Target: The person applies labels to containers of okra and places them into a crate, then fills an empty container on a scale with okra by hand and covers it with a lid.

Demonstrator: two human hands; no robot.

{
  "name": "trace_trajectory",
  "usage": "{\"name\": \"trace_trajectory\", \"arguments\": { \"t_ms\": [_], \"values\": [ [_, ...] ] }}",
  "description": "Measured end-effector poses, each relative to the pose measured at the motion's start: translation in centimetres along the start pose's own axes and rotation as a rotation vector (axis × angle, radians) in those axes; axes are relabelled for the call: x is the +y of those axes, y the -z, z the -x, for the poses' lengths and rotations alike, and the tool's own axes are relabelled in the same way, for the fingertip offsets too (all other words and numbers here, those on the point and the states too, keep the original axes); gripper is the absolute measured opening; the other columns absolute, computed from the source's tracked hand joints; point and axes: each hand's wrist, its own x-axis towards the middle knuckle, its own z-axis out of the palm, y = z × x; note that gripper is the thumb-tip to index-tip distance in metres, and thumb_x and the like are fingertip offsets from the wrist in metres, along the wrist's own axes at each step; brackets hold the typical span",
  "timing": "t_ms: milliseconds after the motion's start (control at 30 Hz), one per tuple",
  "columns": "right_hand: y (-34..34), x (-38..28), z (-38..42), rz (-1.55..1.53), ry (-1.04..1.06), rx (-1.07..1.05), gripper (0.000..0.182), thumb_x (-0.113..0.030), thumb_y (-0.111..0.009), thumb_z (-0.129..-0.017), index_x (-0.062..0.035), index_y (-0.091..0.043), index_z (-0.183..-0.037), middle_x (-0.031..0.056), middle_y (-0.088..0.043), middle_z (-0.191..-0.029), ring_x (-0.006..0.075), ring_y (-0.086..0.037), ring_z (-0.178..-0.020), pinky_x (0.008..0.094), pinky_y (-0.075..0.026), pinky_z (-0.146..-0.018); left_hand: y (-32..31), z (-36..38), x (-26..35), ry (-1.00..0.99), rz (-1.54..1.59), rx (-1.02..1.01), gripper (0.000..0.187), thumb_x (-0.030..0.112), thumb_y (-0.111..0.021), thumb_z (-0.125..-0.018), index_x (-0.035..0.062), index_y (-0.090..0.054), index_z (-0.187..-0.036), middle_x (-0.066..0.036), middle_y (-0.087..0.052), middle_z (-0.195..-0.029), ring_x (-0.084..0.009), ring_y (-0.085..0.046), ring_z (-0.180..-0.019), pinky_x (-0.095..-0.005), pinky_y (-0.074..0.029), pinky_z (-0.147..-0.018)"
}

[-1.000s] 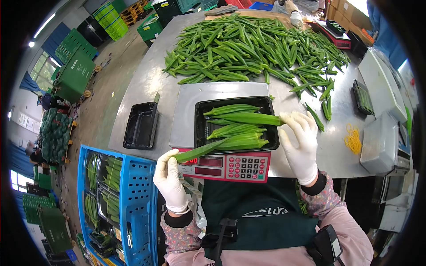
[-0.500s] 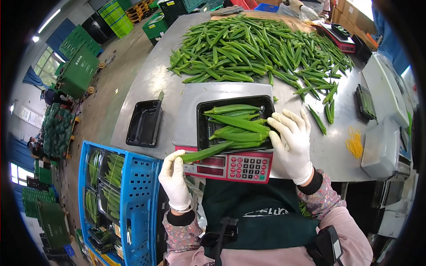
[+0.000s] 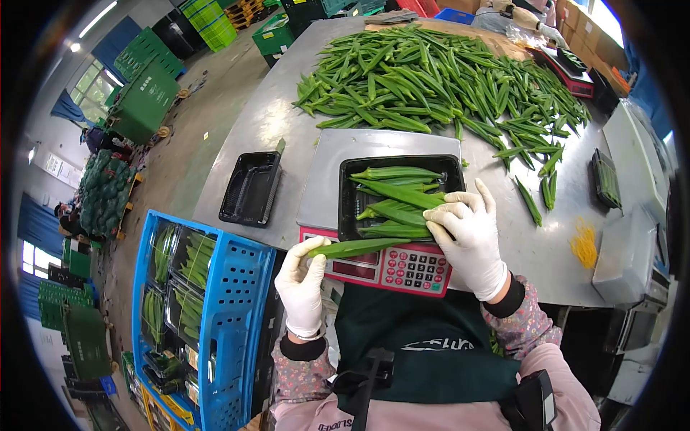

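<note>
My left hand point(image 3: 302, 284), in a white glove, holds a long okra pod point(image 3: 363, 248) level across the front of the red scale point(image 3: 392, 267). A black tray point(image 3: 349, 197) stands on the scale's steel platter and holds several okra pods point(image 3: 399, 194). My right hand point(image 3: 467, 237), also gloved, rests over the tray's near right corner with its fingers on the pods there.
A big heap of loose okra point(image 3: 431, 79) covers the far part of the steel table point(image 3: 244, 136). Empty black trays point(image 3: 251, 188) sit left of the scale. A blue crate point(image 3: 223, 309) with filled trays stands at my left. Yellow rubber bands point(image 3: 583, 244) and grey machines point(image 3: 632, 248) lie right.
My right hand has laid its okra pod into the tray and slid down to the tray's near right corner. The left hand's pod has moved right, across the scale's front.
</note>
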Motion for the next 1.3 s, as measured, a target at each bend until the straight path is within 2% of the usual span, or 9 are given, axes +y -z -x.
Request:
{"name": "trace_trajectory", "arguments": {
  "t_ms": [267, 400, 500, 633, 767, 833, 1033, 1167, 1300],
  "values": [
    [3.6, -2.8, -0.5, -0.257, 0.090, -0.024, 0.051, -0.023, -0.080, -0.077, -0.0088, -0.063, -0.123, 0.0057, -0.066, -0.109, 0.0272, -0.058, -0.112, 0.0522, -0.032, -0.111, -1.2, 0.9, 0.4, -0.026, -0.034, -0.117, 0.025, -0.008, -0.064, -0.089, -0.0039, -0.066, -0.113, -0.011, -0.068, -0.111, -0.0175, -0.064, -0.104, -0.0300, -0.049, -0.095],
    [2.8, -3.3, 3.7, -0.303, 0.206, -0.191, 0.051, -0.019, -0.078, -0.080, -0.0077, -0.062, -0.127, 0.0100, -0.063, -0.105, 0.0258, -0.063, -0.099, 0.0406, -0.048, -0.097, -3.7, 2.7, -0.6, -0.053, -0.126, -0.327, 0.027, -0.010, -0.068, -0.084, -0.0030, -0.068, -0.111, -0.013, -0.070, -0.111, -0.0219, -0.065, -0.105, -0.0338, -0.050, -0.095],
    [4.6, -0.5, 6.6, -0.495, -0.081, -0.444, 0.045, -0.015, -0.077, -0.081, -0.0079, -0.065, -0.123, 0.0116, -0.067, -0.102, 0.0268, -0.065, -0.095, 0.0376, -0.053, -0.090, -4.7, 3.0, -0.6, -0.151, -0.203, -0.469, 0.027, -0.008, -0.061, -0.091, -0.0067, -0.063, -0.118, -0.015, -0.068, -0.114, -0.0214, -0.066, -0.104, -0.0331, -0.051, -0.095],
    [9.3, 5.1, 13.1, -0.593, -0.314, -0.613, 0.028, -0.017, -0.071, -0.086, -0.0070, -0.072, -0.113, 0.0121, -0.071, -0.107, 0.0298, -0.068, -0.096, 0.0362, -0.054, -0.086, -3.9, 1.7, -0.7, -0.087, -0.090, -0.033, 0.024, 0.005, -0.050, -0.102, -0.0069, -0.062, -0.119, -0.015, -0.068, -0.109, -0.0198, -0.066, -0.095, -0.0335, -0.052, -0.089],
    [14.9, 8.3, 18.2, 0.069, -0.546, -1.295, 0.034, -0.036, -0.072, -0.083, -0.0110, -0.075, -0.105, 0.0145, -0.073, -0.094, 0.0315, -0.070, -0.087, 0.0399, -0.056, -0.079, -2.5, 0.0, -1.7, -0.010, -0.104, 0.109, 0.030, 0.012, -0.044, -0.107, -0.0082, -0.058, -0.123, -0.014, -0.067, -0.106, -0.0167, -0.062, -0.091, -0.0304, -0.050, -0.088],
    [14.9, 9.8, 19.5, 0.037, -0.551, -0.742, 0.028, -0.032, -0.071, -0.082, -0.0119, -0.075, -0.100, 0.0151, -0.071, -0.089, 0.0336, -0.069, -0.083, 0.0431, -0.056, -0.076, -2.4, -0.3, -2.2, -0.015, -0.068, 0.128, 0.031, 0.013, -0.044, -0.107, -0.0085, -0.058, -0.124, -0.013, -0.066, -0.107, -0.0164, -0.061, -0.091, -0.0304, -0.049, -0.089],
    [8.7, 15.8, 15.3, 0.257, -0.639, -0.076, 0.020, -0.025, -0.068, -0.086, -0.0071, -0.068, -0.095, 0.0147, -0.066, -0.089, 0.0345, -0.062, -0.087, 0.0430, -0.051, -0.082, -4.4, -0.2, -1.2, -0.119, -0.099, 0.205, 0.031, 0.012, -0.041, -0.106, -0.0087, -0.059, -0.121, -0.013, -0.066, -0.102, -0.0179, -0.061, -0.088, -0.0309, -0.049, -0.088],
    [3.6, 21.2, 13.1, 0.423, -0.580, 0.095, 0.023, -0.025, -0.069, -0.085, -0.0058, -0.065, -0.098, 0.0166, -0.064, -0.098, 0.0345, -0.061, -0.092, 0.0432, -0.050, -0.084, -4.0, 0.0, -1.1, -0.124, -0.214, 0.203, 0.033, 0.013, -0.041, -0.107, -0.0099, -0.056, -0.126, -0.013, -0.064, -0.105, -0.0178, -0.060, -0.092, -0.0303, -0.049, -0.089],
    [1.7, 24.1, 12.0, 0.398, -0.600, -0.134, 0.026, -0.025, -0.069, -0.084, -0.0054, -0.065, -0.101, 0.0166, -0.062, -0.094, 0.0336, -0.061, -0.092, 0.0444, -0.051, -0.080, -3.6, -0.1, -1.1, -0.118, -0.295, 0.251, 0.033, 0.014, -0.040, -0.107, -0.0094, -0.057, -0.125, -0.012, -0.065, -0.103, -0.0172, -0.059, -0.093, -0.0304, -0.049, -0.087]
  ]
}}
